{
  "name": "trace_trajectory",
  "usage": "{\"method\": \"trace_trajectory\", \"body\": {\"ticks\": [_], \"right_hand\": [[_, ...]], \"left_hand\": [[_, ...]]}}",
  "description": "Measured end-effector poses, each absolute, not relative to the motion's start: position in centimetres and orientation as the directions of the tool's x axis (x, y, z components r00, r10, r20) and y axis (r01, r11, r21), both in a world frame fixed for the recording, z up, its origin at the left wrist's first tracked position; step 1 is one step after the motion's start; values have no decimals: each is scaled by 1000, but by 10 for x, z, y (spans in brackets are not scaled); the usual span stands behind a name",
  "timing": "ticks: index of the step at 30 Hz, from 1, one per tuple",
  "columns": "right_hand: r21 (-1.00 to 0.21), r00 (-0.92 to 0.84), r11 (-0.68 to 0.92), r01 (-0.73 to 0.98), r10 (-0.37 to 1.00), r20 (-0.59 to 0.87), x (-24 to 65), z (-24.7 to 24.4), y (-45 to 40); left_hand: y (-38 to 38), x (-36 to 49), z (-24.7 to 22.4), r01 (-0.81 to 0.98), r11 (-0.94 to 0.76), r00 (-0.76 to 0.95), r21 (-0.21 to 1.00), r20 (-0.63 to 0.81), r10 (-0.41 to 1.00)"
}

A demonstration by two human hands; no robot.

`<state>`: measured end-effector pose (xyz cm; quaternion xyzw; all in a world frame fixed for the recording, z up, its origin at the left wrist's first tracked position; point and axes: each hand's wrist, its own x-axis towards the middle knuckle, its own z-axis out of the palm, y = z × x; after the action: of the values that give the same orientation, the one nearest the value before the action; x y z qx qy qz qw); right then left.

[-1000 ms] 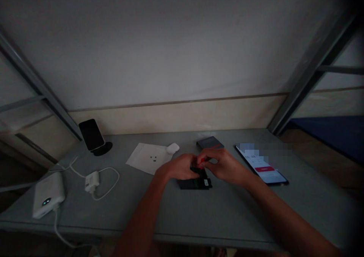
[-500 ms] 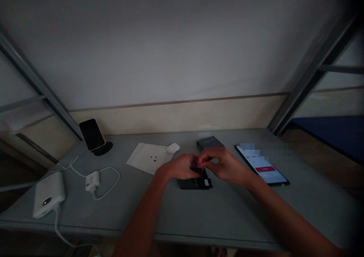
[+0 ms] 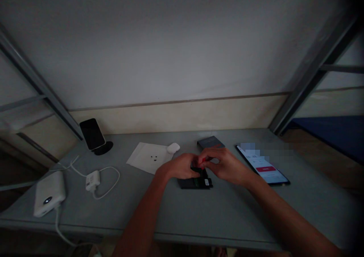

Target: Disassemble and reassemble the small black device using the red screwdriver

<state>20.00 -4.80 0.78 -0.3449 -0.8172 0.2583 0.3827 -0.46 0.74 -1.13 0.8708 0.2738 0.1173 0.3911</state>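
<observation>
Black flat device (image 3: 196,182) lies on the grey table (image 3: 216,215) just below the middle of the frame, with both hands meeting over its far edge. Left hand (image 3: 178,166) curls its fingers down onto the device; right hand (image 3: 226,166) pinches a small red-tipped piece (image 3: 202,160) between narrow fingertips, touching the left hand. What exactly the left fingers grip is too dim to tell. Right of the hands a lit phone (image 3: 263,165) lies flat. Behind them sits a dark box (image 3: 211,141). Left of centre is a white paper sheet (image 3: 148,157) bearing tiny dark bits, with a white earbud case (image 3: 173,148) at its corner. At far left are a stand phone (image 3: 92,133), a charger plug (image 3: 93,180) and a white power bank (image 3: 48,193).
</observation>
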Motion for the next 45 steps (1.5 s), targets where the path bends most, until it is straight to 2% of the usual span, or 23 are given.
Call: {"method": "trace_trajectory", "body": {"ticks": [16, 20, 27, 35, 38, 45], "right_hand": [[-661, -493, 652, 370, 741, 455, 199, 8, -49], [-687, -493, 638, 348, 748, 445, 199, 7, -49], [-676, -506, 630, 382, 755, 417, 199, 8, -48], [-748, -543, 567, 344, 771, 334, 204, 11, -49], [-711, -532, 601, 364, 761, 371, 204, 13, -48], [-588, -547, 678, 440, 722, 423, 200, 14, -50]], "left_hand": [[5, -3, -9, 415, -527, 805, 742, -29, 592], [3, -4, -9, 429, -523, 794, 737, -30, 608], [4, -4, -5, 394, -567, 834, 723, -22, 551], [9, -7, -9, 391, -583, 837, 712, -11, 547], [9, -7, -8, 415, -583, 821, 699, -11, 571], [9, -4, -6, 404, -498, 803, 767, -37, 594]]}}
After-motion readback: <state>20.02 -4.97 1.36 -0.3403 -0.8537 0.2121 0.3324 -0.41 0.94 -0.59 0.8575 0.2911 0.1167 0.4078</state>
